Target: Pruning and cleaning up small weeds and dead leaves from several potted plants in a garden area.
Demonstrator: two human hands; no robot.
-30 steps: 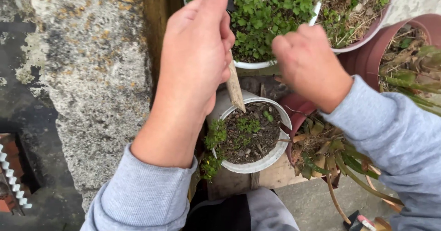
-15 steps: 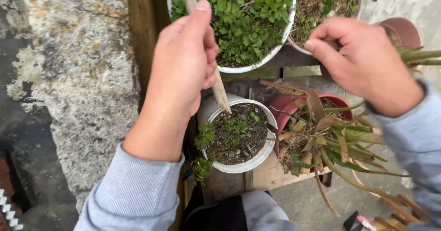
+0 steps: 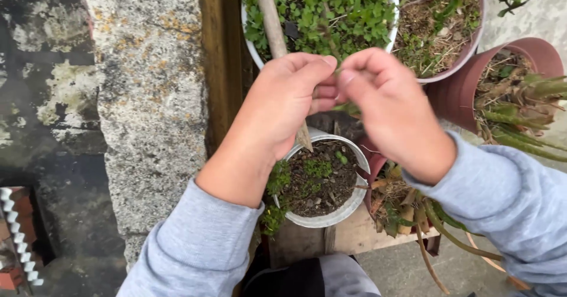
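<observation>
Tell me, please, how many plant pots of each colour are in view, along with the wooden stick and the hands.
White pots: 2, the small white pot and the large white pot
Reddish-brown pots: 3
Wooden stick: 1
Hands: 2, left hand, right hand
Total: 8

Soft, even daylight fills the scene, bright without glare, and the shadows are faint: only a dim patch beneath the two hands, over the small white plastic pot of dark soil (image 3: 354, 205), and a darker gap at the lower left beside the rough grey lichen-spotted stone block (image 3: 147, 96). Focus is fairly sharp on the stone's grain and the grey knitted sleeves (image 3: 195, 250), while the fingertips (image 3: 331, 72) look slightly smeared. Straight edges bow a little toward the frame borders.
</observation>
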